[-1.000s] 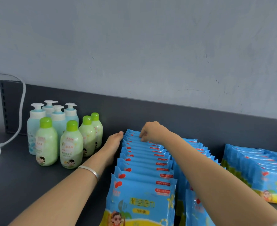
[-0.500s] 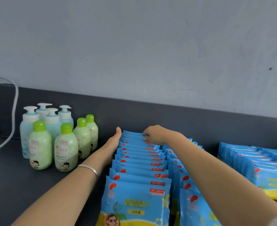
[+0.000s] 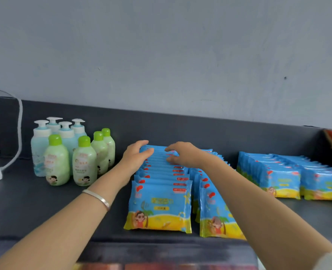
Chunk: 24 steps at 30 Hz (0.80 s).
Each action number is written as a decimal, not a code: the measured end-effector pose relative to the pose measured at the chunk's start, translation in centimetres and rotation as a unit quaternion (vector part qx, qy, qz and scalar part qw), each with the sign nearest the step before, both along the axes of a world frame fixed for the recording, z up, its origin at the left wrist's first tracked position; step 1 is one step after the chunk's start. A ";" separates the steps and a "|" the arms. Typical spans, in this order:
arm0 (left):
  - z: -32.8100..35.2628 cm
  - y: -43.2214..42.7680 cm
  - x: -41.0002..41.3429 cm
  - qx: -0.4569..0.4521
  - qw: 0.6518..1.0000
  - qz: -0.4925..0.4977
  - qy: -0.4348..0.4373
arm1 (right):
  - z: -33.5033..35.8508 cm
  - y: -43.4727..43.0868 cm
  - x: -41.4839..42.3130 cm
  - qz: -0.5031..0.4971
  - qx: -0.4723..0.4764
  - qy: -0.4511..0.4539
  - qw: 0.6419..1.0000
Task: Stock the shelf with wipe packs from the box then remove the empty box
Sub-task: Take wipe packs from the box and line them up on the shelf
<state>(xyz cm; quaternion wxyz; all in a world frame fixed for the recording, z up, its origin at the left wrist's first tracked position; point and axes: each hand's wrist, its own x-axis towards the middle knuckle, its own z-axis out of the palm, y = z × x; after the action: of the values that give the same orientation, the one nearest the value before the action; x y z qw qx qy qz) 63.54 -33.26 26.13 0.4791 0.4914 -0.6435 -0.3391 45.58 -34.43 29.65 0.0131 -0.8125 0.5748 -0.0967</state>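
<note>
Fig.: straightening step, mid-stocking. Wipe packs stood in rows on shelf, at my 12 o'clock. I had L hand spread at row's 9 o'clock side and R hand curled over pack tops, pinch unclear. No box in view. Next prob. needs reaching for more packs.

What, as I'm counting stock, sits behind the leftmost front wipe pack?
More blue packs in a row toward the back wall; the left hand and right hand cover the rearmost ones.
</note>
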 end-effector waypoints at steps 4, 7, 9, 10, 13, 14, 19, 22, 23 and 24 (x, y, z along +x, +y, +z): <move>1.1 2.1 -0.6 -0.105 0.980 0.002 -0.168 | 0.1 3.0 -0.9 -0.022 -0.045 -0.041 0.998; 2.0 3.7 -1.9 -0.161 0.937 0.007 -0.309 | 0.1 5.3 -3.0 -0.056 -0.090 -0.089 0.990; 2.1 4.9 -3.2 -0.177 0.908 -0.001 -0.380 | -0.3 6.6 -4.8 -0.087 -0.110 -0.096 0.986; 2.0 5.5 -3.8 -0.175 0.893 -0.010 -0.415 | -0.5 7.1 -5.7 -0.102 -0.114 -0.098 0.983; 1.5 7.2 -5.7 -0.147 0.852 -0.043 -0.501 | -1.5 8.6 -8.2 -0.158 -0.121 -0.124 0.972; 1.3 7.8 -6.3 -0.143 0.839 -0.047 -0.523 | -1.9 9.1 -9.0 -0.177 -0.122 -0.144 0.966; 0.1 10.0 -9.5 -0.127 0.805 -0.005 -0.579 | -3.2 12.1 -12.3 -0.210 -0.012 -0.250 0.945; -0.8 11.0 -11.2 -0.119 0.782 0.031 -0.611 | -3.4 14.5 -13.6 -0.172 0.103 -0.321 0.926; -1.1 11.2 -11.5 -0.116 0.775 0.039 -0.620 | -3.6 14.9 -13.9 -0.158 0.131 -0.321 0.925; -1.4 11.5 -11.8 -0.113 0.770 0.045 -0.626 | -4.0 15.1 -14.1 -0.141 0.156 -0.320 0.924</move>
<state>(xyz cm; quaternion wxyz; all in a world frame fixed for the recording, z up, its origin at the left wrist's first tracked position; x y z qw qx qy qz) 51.79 -21.77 24.70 0.0368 0.5656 -0.8117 0.1408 31.50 -19.37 25.65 0.3087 -0.6367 0.6565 -0.2613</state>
